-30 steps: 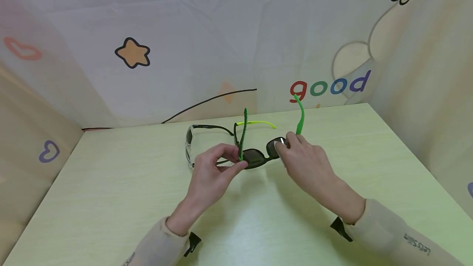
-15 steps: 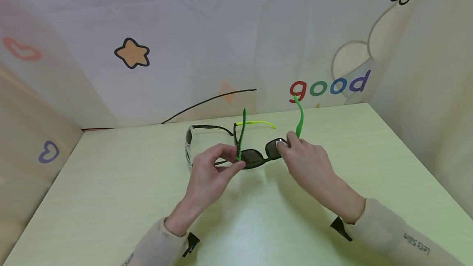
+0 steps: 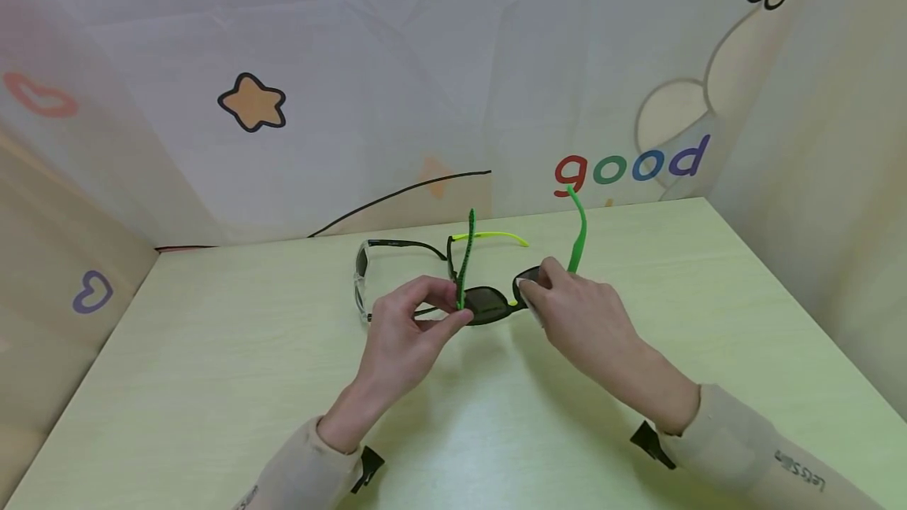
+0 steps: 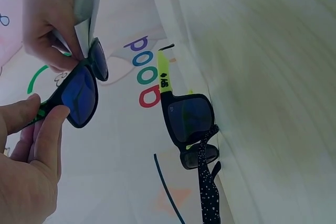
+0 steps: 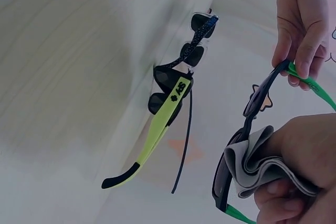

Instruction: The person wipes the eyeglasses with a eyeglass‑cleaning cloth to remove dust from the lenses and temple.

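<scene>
A pair of black sunglasses (image 3: pixel 486 305) with green temples is held above the table, temples pointing up and away. My left hand (image 3: pixel 404 329) pinches the frame by its left hinge, thumb and fingers on either side. In the right wrist view a folded grey cloth (image 5: pixel 252 163) is gripped by my right hand (image 3: pixel 591 321) and lies against the right lens. That hand hides much of this lens in the head view; the other lens (image 4: pixel 81 98) shows bluish in the left wrist view.
Behind the hands, sunglasses with a clear front (image 3: pixel 360 282) and speckled dark temples stand on the table (image 3: pixel 212 368). Beside them is a black pair with yellow-green temples (image 5: pixel 165 116). A printed curtain (image 3: pixel 368 101) hangs along the table's back edge.
My right hand has shifted slightly down and left with the cloth, covering more of the right lens. The left hand stays almost still on the hinge.
</scene>
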Demonstrator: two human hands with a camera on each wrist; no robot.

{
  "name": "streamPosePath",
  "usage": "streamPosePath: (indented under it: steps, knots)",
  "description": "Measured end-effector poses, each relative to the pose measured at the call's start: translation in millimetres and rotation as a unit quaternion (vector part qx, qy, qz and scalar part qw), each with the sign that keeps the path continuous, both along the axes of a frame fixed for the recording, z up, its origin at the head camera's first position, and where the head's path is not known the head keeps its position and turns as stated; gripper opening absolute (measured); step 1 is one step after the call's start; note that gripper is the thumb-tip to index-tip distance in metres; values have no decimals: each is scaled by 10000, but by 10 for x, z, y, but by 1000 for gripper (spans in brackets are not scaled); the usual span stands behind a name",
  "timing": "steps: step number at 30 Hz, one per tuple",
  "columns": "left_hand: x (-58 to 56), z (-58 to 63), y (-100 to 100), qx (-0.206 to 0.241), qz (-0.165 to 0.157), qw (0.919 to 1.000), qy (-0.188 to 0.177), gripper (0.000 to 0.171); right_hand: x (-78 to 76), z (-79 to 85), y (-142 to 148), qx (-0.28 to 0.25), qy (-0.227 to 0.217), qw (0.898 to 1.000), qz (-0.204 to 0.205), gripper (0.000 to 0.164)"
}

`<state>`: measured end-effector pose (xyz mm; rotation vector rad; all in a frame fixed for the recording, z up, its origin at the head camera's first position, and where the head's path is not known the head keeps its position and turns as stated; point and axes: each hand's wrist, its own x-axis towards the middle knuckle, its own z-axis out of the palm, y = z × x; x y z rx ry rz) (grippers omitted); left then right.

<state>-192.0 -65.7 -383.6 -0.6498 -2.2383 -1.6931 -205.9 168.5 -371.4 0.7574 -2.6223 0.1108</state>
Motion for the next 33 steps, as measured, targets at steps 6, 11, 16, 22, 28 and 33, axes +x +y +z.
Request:
streamPosePath:
  steps: [6,11,16,22,28,33]
  knots:
    - [-5,-10,5,-33,30,10000,52,19,9,1,-6,-74,-10,10000,-5,21]
    - [-3,-14,7,20,-33,10000,72,19,-1,-5,-10,-45,-34,10000,-67,24]
    - [-1,-15,6,18,-35,10000,81,19,-10,-17,-1,78,54,9999,-112,20]
    - [-1,-11,1,12,-29,10000,72,19,-20,-28,10,270,201,9992,-203,17]
    - [0,-10,-7,3,-25,10000,45,19,-21,-34,17,461,126,9981,-376,21]
    - [1,-10,-14,-55,9,10000,36,19,-19,-41,23,527,79,9975,-460,24]
